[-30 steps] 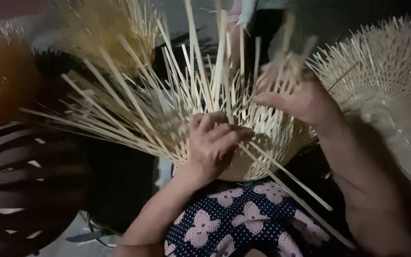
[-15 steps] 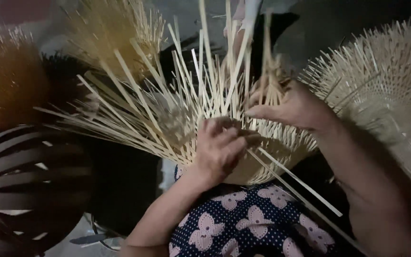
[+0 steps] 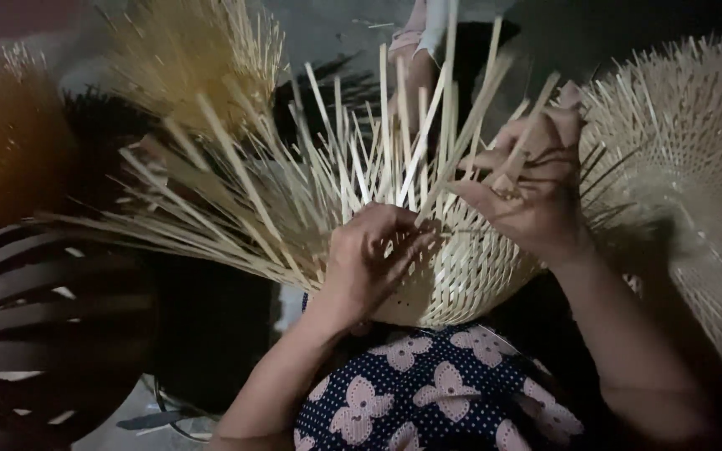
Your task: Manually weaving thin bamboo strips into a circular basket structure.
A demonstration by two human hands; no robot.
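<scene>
A half-woven bamboo basket rests on my lap, its loose pale strips fanning up and to the left. My left hand presses on the woven rim, fingers curled over the strips there. My right hand is raised at the basket's far right edge, pinching a few upright strips between thumb and fingers. My lap is covered by dark blue cloth with pale flowers.
A finished pale woven basket lies at the right. A tuft of loose strips stands at the top left. A dark striped round object sits at the lower left. Another person's sleeve and arm show at the top.
My right hand has lifted and moved right, pulling strips upward. My left hand has shifted slightly along the rim. The view has drawn closer to the basket.
</scene>
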